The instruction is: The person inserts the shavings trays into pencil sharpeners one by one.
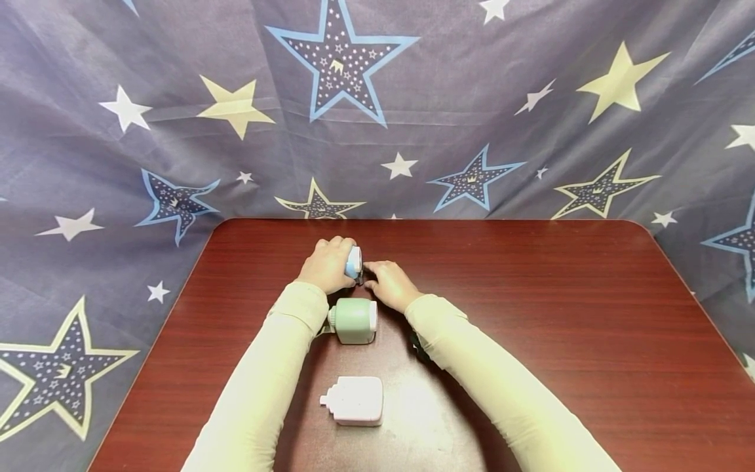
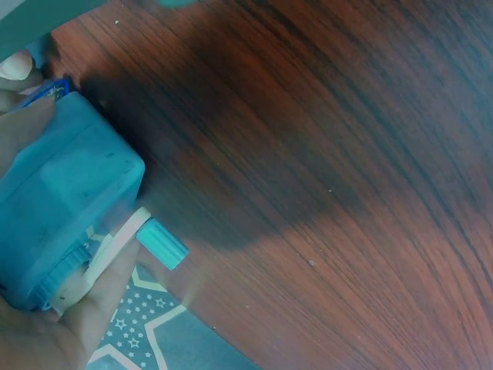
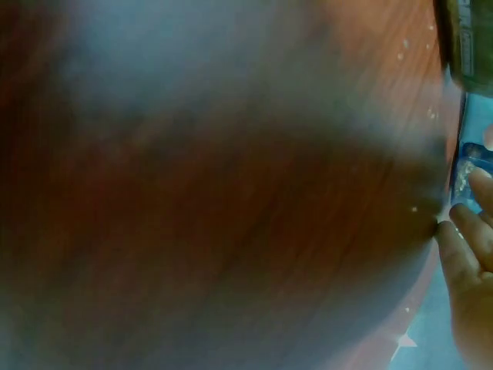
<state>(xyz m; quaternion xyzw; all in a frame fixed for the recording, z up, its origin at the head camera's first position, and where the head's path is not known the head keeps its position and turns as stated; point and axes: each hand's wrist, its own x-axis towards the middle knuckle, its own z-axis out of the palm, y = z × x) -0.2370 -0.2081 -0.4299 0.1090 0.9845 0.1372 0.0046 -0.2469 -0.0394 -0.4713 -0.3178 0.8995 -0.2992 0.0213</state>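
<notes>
In the head view my left hand grips a blue crank pencil sharpener with a white end face. The left wrist view shows its blue body, a white crank arm and a ribbed blue knob. My right hand reaches to the sharpener's end from the right, fingers fairly straight. In the right wrist view a fingertip overlaps a see-through blue drawer with pale bits inside. The exact finger contact is partly cut off by the frame edge.
A green sharpener sits on the red-brown table beside my left wrist. Nearer lies a pale pink sharpener-shaped thing. Something dark is partly hidden by my right sleeve. A star-patterned cloth hangs behind the table.
</notes>
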